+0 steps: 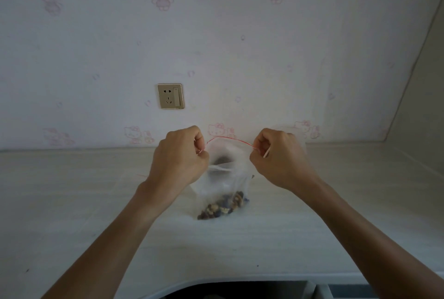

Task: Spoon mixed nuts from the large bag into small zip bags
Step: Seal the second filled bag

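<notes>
A small clear zip bag (222, 185) with a red zip strip stands on the counter, its mouth pulled wide. Mixed nuts (222, 206) lie in its bottom. My left hand (179, 159) pinches the left end of the bag's rim. My right hand (278, 158) pinches the right end, and a thin pale stick, perhaps a spoon handle, pokes out of that fist. Behind my right hand a bit of clear plastic (299, 135) shows, most of it hidden. The spoon's bowl is out of sight.
The pale counter (84, 202) runs to a wall with cartoon-cat wallpaper. A wall socket with a switch (170, 96) sits above the counter, left of the bag. A dark opening (240, 290) lies under the counter's front edge.
</notes>
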Demonstrator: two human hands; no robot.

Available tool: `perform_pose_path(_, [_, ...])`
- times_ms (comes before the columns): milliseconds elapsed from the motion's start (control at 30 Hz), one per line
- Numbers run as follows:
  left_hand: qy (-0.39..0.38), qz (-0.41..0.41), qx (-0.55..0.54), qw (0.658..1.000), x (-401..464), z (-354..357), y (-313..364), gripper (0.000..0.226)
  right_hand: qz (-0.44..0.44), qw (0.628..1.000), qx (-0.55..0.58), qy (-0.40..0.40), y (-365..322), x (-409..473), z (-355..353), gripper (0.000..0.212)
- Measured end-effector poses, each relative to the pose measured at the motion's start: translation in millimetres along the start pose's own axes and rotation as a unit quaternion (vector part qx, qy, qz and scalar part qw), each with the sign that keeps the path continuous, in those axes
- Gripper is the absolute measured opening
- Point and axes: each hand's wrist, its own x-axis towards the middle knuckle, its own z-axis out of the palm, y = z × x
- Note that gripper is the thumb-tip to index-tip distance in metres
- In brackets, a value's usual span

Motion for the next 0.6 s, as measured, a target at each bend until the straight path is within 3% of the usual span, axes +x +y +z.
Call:
perform_pose_path(167, [-0.051,0.0,-0.071,0.996,2,-1,6,0.024,-0.011,0.999,-0.035,-0.032,-4,4,-3,0.01])
perform_pose_path(433, [-0.072,-0.025,-0.114,0.991,14,-21,-3,0.023,0.026,0.998,0.006,-0.053,-10,14,-17,0.021])
perform_pose_path(600, [-0.1,-0.018,-0.162,0.982,14,-26,-9,0.032,-0.042,0.997,-0.027,-0.064,-6,13,-22,0.024])
